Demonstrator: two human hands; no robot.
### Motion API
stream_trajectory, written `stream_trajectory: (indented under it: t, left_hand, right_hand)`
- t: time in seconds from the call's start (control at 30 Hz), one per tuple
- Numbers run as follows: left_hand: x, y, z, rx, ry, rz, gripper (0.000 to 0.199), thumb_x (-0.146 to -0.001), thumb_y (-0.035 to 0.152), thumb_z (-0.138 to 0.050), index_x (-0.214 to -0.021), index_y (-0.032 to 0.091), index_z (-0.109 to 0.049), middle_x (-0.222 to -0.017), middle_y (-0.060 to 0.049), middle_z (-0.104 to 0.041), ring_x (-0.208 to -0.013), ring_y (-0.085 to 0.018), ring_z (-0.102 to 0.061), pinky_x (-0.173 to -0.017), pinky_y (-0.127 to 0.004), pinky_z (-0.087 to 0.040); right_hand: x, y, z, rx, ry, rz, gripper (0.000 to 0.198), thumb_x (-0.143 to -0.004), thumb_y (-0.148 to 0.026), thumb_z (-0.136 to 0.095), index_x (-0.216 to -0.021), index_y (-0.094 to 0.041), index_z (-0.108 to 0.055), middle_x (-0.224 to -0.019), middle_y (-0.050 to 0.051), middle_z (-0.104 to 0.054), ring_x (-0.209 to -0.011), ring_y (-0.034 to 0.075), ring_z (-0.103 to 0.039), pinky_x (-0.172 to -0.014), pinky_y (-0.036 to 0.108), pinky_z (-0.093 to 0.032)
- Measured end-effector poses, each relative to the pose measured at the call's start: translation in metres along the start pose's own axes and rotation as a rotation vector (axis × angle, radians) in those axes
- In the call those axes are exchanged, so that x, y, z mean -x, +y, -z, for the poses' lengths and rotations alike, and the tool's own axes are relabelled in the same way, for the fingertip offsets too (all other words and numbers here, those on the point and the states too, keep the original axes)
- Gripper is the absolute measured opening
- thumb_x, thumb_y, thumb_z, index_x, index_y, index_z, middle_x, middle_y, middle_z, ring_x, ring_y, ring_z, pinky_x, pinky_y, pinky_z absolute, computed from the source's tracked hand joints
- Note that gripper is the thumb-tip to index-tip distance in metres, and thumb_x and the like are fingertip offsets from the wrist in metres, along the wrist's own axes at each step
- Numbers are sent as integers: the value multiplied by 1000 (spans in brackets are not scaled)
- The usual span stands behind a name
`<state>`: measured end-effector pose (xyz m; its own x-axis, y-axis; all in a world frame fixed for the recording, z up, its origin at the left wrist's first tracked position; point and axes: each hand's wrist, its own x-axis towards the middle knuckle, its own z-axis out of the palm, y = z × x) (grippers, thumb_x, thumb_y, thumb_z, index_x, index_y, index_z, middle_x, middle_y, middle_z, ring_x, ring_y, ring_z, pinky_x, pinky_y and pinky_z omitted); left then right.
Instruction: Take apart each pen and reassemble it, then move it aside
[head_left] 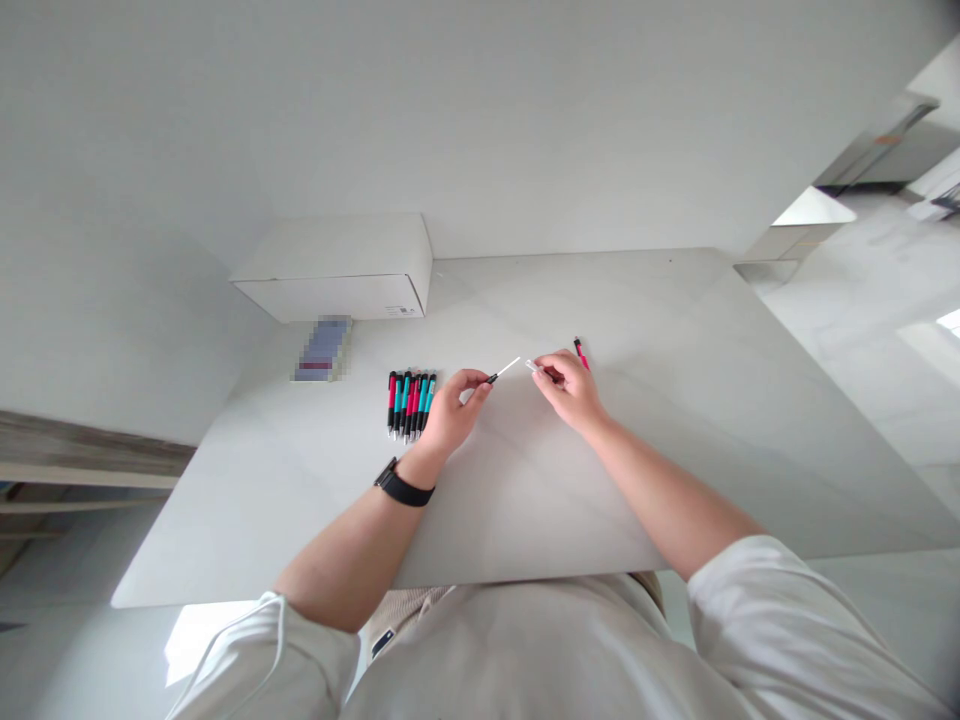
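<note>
My left hand [454, 408] is closed in a pinch on a dark pen part [492, 379], from which a thin white refill [510, 366] sticks out toward the right. My right hand [571, 390] pinches a small pen piece [531, 365] with a pale, silvery end and a dark section partly hidden by the fingers. A small gap separates the refill's end from this piece. Just beyond my right hand lies a red and black pen [581, 352], its lower part hidden. Left of my left hand, several red, teal and black pens [409, 403] lie side by side, silvery tips toward me.
A white box [330, 297] stands against the wall at the back left of the white table [675, 330]. In front of the box lies a blurred bluish packet [322, 350]. The table's front edge runs close to my body.
</note>
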<state>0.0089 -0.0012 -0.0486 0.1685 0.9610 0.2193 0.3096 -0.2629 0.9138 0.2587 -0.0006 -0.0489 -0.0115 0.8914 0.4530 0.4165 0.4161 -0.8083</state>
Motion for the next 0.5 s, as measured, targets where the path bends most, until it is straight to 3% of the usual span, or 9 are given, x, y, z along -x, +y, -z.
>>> stream_trajectory:
  t: [0.1, 0.5]
  left_hand:
    - [0, 1, 0, -53, 15, -2, 21, -98, 41, -65, -110, 24, -70, -108, -6, -76, -106, -22, -72, -96, -35, -55]
    - [1, 5, 3, -212, 29, -49, 17, -99, 33, -61, -109, 24, -70, -108, -5, -76, -103, -21, -70, -95, -36, -55]
  right_hand:
    - [-1, -5, 1, 66, -5, 57, 27, -98, -49, -65, -109, -27, -75, -101, 7, -66, -84, 20, -63, -73, 35, -56]
    - [-1, -4, 7, 148, -13, 65, 24, -99, -42, -64, -114, -29, -77, -106, 8, -67, -76, 20, -59, -75, 39, -56]
